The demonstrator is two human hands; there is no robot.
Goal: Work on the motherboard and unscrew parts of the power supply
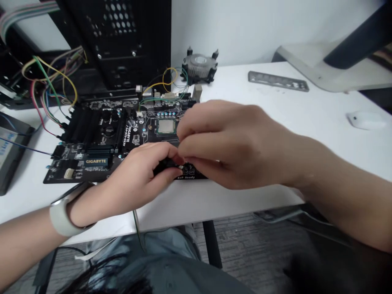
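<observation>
Head view: one board (145,136) lies left of centre on the white surface (235,90), one chip (165,126) seated on it. Left hand (150,167) and right hand (235,143), two in all, meet mid-frame over its near edge. Left grip is curled close, right grip bunched; I cannot tell whether either clamps anything. Upper left, one case (150,41); upper centre, one cooler (200,67); upper right, one bracket (277,80); far right, one mouse (367,121).

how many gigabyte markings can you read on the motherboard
2: gold lettering on the small heatsink, and white lettering printed sideways on the motherboard. The left hand and right hand may hide more.
</observation>
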